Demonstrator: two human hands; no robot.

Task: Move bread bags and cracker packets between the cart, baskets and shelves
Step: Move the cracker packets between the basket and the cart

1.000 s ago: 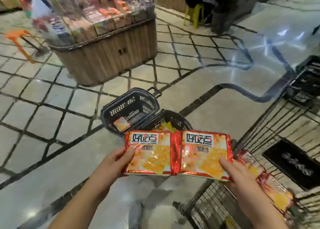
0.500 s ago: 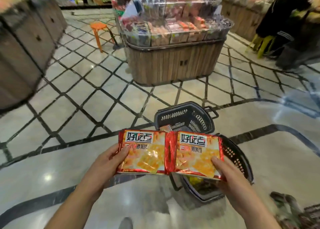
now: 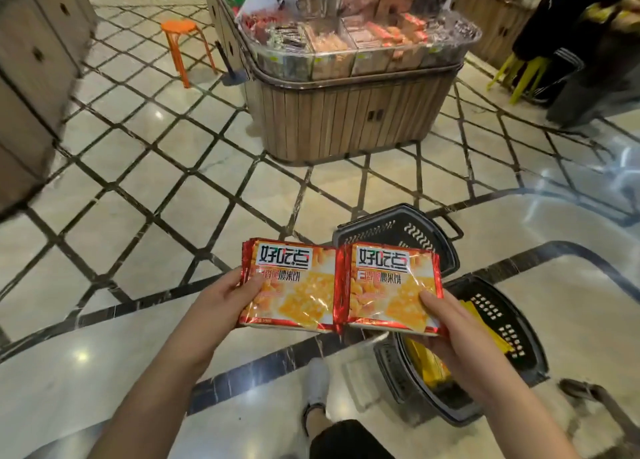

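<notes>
I hold two red-and-orange cracker packets side by side in front of me. My left hand [image 3: 225, 294] grips the left cracker packet [image 3: 289, 283] at its left edge. My right hand [image 3: 450, 323] grips the right cracker packet [image 3: 389, 288] at its lower right corner. Below and behind the packets, two dark plastic baskets stand on the floor: a far basket [image 3: 405, 230] and a near basket [image 3: 498, 323] with yellow packets inside. The cart's edge [image 3: 595, 396] shows at the lower right.
A wooden display island [image 3: 346, 119] loaded with wrapped snacks stands ahead. An orange stool [image 3: 183, 42] is at its left, yellow stools and a person in dark clothes [image 3: 568, 42] at the right. A wooden cabinet [image 3: 31, 77] is on the left. My shoe [image 3: 317, 382] is below.
My view has swung left, away from the cart, which has slid almost out of view. The baskets now lie to the right under the packets. Both hands keep the same grip.
</notes>
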